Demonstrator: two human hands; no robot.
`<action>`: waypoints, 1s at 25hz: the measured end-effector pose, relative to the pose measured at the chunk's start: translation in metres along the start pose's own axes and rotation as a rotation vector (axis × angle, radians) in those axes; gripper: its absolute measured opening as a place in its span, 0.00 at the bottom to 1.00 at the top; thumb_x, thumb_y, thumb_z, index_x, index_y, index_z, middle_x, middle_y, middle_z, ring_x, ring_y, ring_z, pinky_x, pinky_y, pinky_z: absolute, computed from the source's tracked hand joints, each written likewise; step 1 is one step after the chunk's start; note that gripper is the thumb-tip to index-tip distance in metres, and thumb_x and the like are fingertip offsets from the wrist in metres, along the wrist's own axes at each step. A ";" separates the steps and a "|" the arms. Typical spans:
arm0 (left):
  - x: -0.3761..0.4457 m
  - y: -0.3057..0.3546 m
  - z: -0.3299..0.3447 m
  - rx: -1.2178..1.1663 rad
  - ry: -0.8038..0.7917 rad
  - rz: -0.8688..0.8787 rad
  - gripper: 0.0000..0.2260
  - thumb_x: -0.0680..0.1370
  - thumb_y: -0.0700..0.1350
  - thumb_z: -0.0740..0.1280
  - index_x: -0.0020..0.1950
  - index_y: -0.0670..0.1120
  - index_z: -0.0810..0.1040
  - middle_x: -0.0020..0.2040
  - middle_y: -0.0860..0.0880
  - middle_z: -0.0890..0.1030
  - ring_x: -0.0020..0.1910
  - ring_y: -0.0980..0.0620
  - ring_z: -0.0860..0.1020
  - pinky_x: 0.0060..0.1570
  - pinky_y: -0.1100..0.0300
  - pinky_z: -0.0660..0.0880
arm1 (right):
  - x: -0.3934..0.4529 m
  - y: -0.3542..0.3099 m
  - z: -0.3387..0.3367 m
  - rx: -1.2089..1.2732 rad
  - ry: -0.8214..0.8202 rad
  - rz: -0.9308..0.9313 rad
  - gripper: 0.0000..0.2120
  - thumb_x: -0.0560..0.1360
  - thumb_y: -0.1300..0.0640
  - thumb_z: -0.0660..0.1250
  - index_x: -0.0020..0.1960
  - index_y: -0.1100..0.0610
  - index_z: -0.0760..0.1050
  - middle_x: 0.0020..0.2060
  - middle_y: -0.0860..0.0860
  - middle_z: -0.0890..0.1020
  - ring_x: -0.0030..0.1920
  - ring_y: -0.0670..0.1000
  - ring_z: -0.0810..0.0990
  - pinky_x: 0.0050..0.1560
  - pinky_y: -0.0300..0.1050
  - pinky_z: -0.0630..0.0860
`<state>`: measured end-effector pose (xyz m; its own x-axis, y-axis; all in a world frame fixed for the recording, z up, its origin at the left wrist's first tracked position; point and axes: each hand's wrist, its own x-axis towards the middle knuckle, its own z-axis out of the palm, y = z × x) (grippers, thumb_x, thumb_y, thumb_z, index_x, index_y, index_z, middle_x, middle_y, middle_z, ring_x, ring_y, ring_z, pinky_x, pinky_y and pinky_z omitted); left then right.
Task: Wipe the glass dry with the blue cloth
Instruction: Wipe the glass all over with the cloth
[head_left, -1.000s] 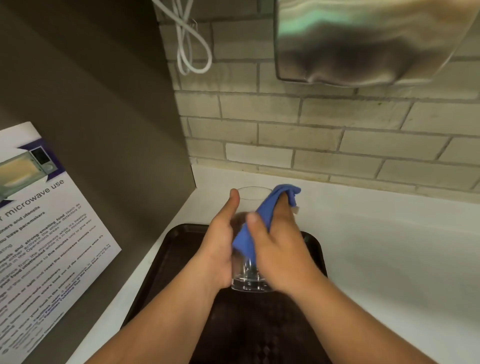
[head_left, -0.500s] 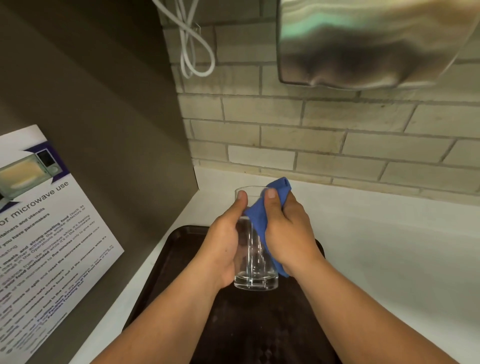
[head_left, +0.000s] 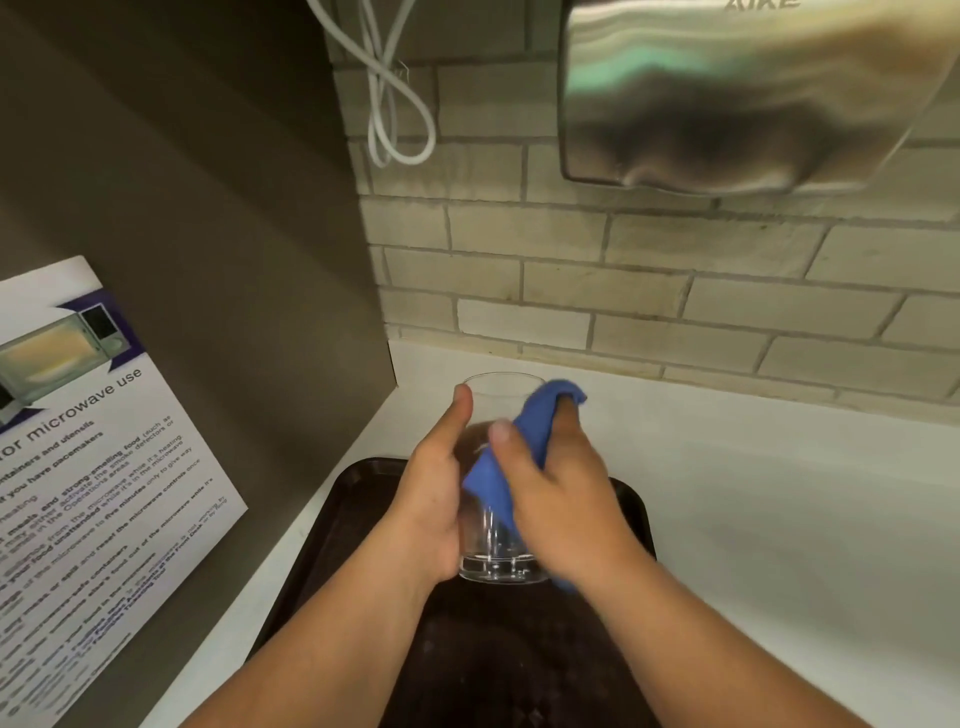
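A clear drinking glass (head_left: 496, 558) is held upright above a dark tray (head_left: 358, 514). My left hand (head_left: 431, 509) grips its left side, thumb up near the rim. My right hand (head_left: 561, 499) presses the blue cloth (head_left: 488, 480) against the glass's right and front wall, thumb across the cloth. A fold of the cloth sticks up by the rim between my fingers. Most of the glass's right side is hidden behind the cloth and hand.
A white counter (head_left: 779, 519) runs to the right under a brick wall (head_left: 623, 291). A steel hand dryer (head_left: 743, 93) hangs above, with a white cable (head_left: 387, 119) beside it. A dark panel with a microwave notice (head_left: 93, 467) stands on the left.
My right hand has slid the cloth down and round the front of the glass, thumb dropping from the rim to mid-height. My left hand keeps its grip.
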<state>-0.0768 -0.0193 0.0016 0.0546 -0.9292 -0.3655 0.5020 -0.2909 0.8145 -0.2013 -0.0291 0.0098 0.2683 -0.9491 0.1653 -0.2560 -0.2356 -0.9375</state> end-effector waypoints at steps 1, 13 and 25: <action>-0.001 0.002 0.000 -0.029 -0.084 0.002 0.38 0.72 0.70 0.69 0.66 0.39 0.83 0.56 0.36 0.87 0.54 0.38 0.87 0.50 0.46 0.83 | 0.013 -0.007 -0.006 0.062 0.041 0.068 0.16 0.81 0.39 0.58 0.56 0.50 0.73 0.45 0.52 0.84 0.44 0.47 0.85 0.47 0.39 0.81; 0.000 0.006 -0.005 -0.087 -0.125 -0.001 0.36 0.75 0.70 0.65 0.65 0.40 0.83 0.61 0.36 0.86 0.58 0.38 0.85 0.59 0.43 0.82 | 0.008 -0.012 -0.002 0.149 0.024 0.009 0.18 0.78 0.37 0.61 0.57 0.50 0.72 0.44 0.50 0.84 0.42 0.42 0.84 0.38 0.30 0.77; -0.008 0.004 0.005 -0.045 -0.011 0.009 0.35 0.73 0.71 0.67 0.57 0.40 0.88 0.50 0.37 0.88 0.46 0.38 0.87 0.47 0.45 0.84 | 0.027 0.006 -0.010 0.256 0.017 0.260 0.20 0.82 0.38 0.54 0.46 0.47 0.79 0.39 0.52 0.88 0.43 0.51 0.87 0.45 0.47 0.80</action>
<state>-0.0798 -0.0143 0.0099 0.0502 -0.9343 -0.3529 0.5398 -0.2719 0.7967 -0.2051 -0.0583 0.0119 0.2089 -0.9742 -0.0852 -0.0722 0.0716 -0.9948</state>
